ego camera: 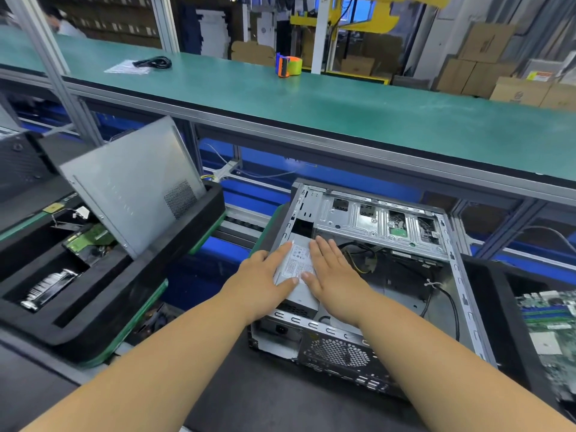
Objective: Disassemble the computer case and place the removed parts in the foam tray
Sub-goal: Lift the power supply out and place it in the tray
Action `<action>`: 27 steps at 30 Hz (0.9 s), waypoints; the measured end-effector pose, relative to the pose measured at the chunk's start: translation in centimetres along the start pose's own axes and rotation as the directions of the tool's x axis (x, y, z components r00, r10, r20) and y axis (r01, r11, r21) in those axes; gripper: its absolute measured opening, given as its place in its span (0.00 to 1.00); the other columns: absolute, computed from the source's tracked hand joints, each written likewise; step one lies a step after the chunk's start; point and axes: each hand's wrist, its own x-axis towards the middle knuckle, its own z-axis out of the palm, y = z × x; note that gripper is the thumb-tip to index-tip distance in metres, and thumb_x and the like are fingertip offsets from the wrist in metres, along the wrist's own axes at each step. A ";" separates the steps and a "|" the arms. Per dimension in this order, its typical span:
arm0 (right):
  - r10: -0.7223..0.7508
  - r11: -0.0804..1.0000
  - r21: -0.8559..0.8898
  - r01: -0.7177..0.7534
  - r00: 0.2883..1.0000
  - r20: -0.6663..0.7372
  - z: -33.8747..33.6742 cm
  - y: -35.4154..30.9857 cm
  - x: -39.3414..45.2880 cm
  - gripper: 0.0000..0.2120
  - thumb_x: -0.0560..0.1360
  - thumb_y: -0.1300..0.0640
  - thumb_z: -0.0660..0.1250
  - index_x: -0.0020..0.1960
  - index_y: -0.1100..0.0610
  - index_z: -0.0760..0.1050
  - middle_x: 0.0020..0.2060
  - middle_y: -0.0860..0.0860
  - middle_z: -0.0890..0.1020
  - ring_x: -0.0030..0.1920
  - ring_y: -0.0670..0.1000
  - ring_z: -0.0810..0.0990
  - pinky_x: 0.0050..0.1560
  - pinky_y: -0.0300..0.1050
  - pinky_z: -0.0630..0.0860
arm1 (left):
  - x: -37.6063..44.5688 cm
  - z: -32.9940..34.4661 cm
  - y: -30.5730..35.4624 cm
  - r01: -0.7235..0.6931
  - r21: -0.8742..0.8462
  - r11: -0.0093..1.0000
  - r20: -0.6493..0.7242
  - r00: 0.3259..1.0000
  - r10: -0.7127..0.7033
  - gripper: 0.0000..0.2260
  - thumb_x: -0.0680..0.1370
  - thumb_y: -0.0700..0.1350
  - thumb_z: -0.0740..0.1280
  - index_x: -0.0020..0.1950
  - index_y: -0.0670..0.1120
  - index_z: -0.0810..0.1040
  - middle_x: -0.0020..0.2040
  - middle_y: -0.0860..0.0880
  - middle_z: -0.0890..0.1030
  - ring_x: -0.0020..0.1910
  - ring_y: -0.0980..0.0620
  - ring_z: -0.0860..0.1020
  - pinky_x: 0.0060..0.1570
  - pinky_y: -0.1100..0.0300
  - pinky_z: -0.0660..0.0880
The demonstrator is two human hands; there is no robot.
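Case: one computer case (374,275) lies on its side on the dark tabletop (265,400), open face up, presumably so the inside parts can be reached from above.
Power supply: one grey box with a white label (296,266) sits inside the case at its near left corner, not yet lifted out.
Left hand: the left hand (265,275) lies flat on the power supply's left part, fingers straight and close together, gripping nothing.
Right hand: the right hand (333,272) lies flat on its right part, fingers (324,251) straight and slightly spread, holding nothing.
Reason for hold: two flat palms on top suggest pressing or sliding the power supply loose before a lift; this is a judgement.
Cables: a bundle of black and yellow cables (361,257) lies just beside the right hand inside the case; whether it is plugged in cannot be told.
Foam tray: one black foam tray (199,213) stands to the left of the case, apart from it, within reach for removed parts.
Tray contents: one grey side panel (131,185) leans tilted in a slot, likely to save room; one green circuit board (90,241) and one shiny silver part (50,288) lie in separate compartments.
Second tray: at the right edge, another black foam tray (495,294) holds one large green board (548,332).
Shelf: on the green shelf (343,110) behind, one tape dispenser (288,66) and one coiled black cord (152,62).
Progress: partly done; three parts counted in the left tray, the power supply is in hand.
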 end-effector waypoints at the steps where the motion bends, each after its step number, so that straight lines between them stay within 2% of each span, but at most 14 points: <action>1: -0.002 1.000 0.004 0.002 1.000 -0.004 0.0 0.3 -0.2 0.33 0.83 0.41 0.45 0.80 0.53 0.34 0.79 0.48 0.35 0.77 0.49 0.31 0.78 0.50 0.40 | 0.0 0.0 0.0 0.004 0.003 1.000 0.001 1.000 -0.004 0.34 0.74 0.68 0.60 0.76 0.69 0.47 0.71 0.54 0.64 0.68 0.52 0.64 0.55 0.54 0.73; 4: 0.001 1.000 0.013 -0.001 1.000 0.002 0.1 1.5 -0.7 0.33 0.83 0.40 0.44 0.79 0.52 0.32 0.78 0.46 0.33 0.76 0.47 0.30 0.77 0.46 0.37 | 0.0 0.0 0.3 0.034 0.005 0.999 0.019 0.999 -0.034 0.38 0.69 0.74 0.61 0.75 0.70 0.46 0.72 0.54 0.62 0.70 0.52 0.63 0.54 0.55 0.73; 7: -0.008 1.000 0.018 0.008 1.000 0.009 0.1 1.5 -0.7 0.33 0.83 0.40 0.44 0.79 0.51 0.31 0.77 0.46 0.32 0.76 0.47 0.29 0.77 0.47 0.37 | 0.0 0.0 0.4 0.030 0.009 1.000 0.010 1.000 -0.030 0.37 0.70 0.73 0.61 0.75 0.71 0.48 0.74 0.53 0.60 0.73 0.52 0.59 0.58 0.54 0.72; 13: -0.015 1.000 0.009 0.015 0.999 -0.034 0.0 1.3 -0.5 0.35 0.82 0.38 0.46 0.80 0.51 0.34 0.79 0.47 0.35 0.77 0.48 0.32 0.78 0.51 0.36 | 0.0 0.0 0.1 -0.014 -0.013 1.000 0.000 1.000 0.014 0.34 0.72 0.72 0.58 0.75 0.69 0.49 0.66 0.55 0.66 0.69 0.53 0.62 0.58 0.50 0.74; 15: -0.021 0.999 0.038 0.022 0.999 -0.041 -0.4 1.4 -0.6 0.42 0.77 0.31 0.50 0.80 0.51 0.36 0.79 0.46 0.38 0.78 0.48 0.33 0.77 0.51 0.34 | 0.1 0.0 0.1 -0.018 -0.006 1.000 0.004 1.000 0.018 0.32 0.74 0.70 0.57 0.76 0.68 0.49 0.67 0.54 0.65 0.69 0.53 0.61 0.59 0.51 0.74; 17: -0.024 0.994 0.106 0.026 0.999 -0.025 -1.1 1.0 -0.6 0.54 0.67 0.23 0.57 0.81 0.50 0.38 0.80 0.47 0.41 0.78 0.48 0.34 0.76 0.52 0.33 | 0.2 0.0 0.1 -0.015 -0.028 1.000 0.010 1.000 0.015 0.28 0.78 0.67 0.54 0.76 0.68 0.51 0.67 0.53 0.65 0.70 0.52 0.62 0.60 0.50 0.74; 19: -0.046 0.989 0.138 0.046 0.999 0.000 -1.8 0.4 -0.3 0.61 0.61 0.22 0.63 0.80 0.46 0.36 0.80 0.47 0.41 0.78 0.49 0.33 0.76 0.52 0.33 | 0.3 0.0 0.1 -0.009 -0.063 0.998 0.014 1.000 0.010 0.25 0.79 0.65 0.51 0.76 0.67 0.53 0.69 0.51 0.66 0.71 0.51 0.61 0.63 0.49 0.72; 24: -0.072 0.994 0.088 0.060 0.989 0.132 -2.6 -0.8 0.7 0.63 0.60 0.28 0.72 0.77 0.38 0.31 0.78 0.50 0.33 0.77 0.52 0.29 0.74 0.52 0.32 | 0.1 -0.2 0.2 -0.015 -0.095 0.995 0.028 0.999 0.017 0.24 0.80 0.64 0.50 0.77 0.66 0.55 0.70 0.50 0.65 0.73 0.50 0.60 0.65 0.48 0.70; 27: -0.034 0.999 0.023 0.030 0.984 0.174 -2.6 -1.2 1.1 0.64 0.59 0.29 0.74 0.75 0.35 0.29 0.77 0.52 0.30 0.76 0.56 0.29 0.75 0.55 0.37 | 0.1 -0.2 0.1 -0.013 -0.117 0.993 0.035 0.999 0.017 0.24 0.80 0.64 0.50 0.77 0.66 0.55 0.70 0.50 0.65 0.73 0.51 0.59 0.65 0.48 0.70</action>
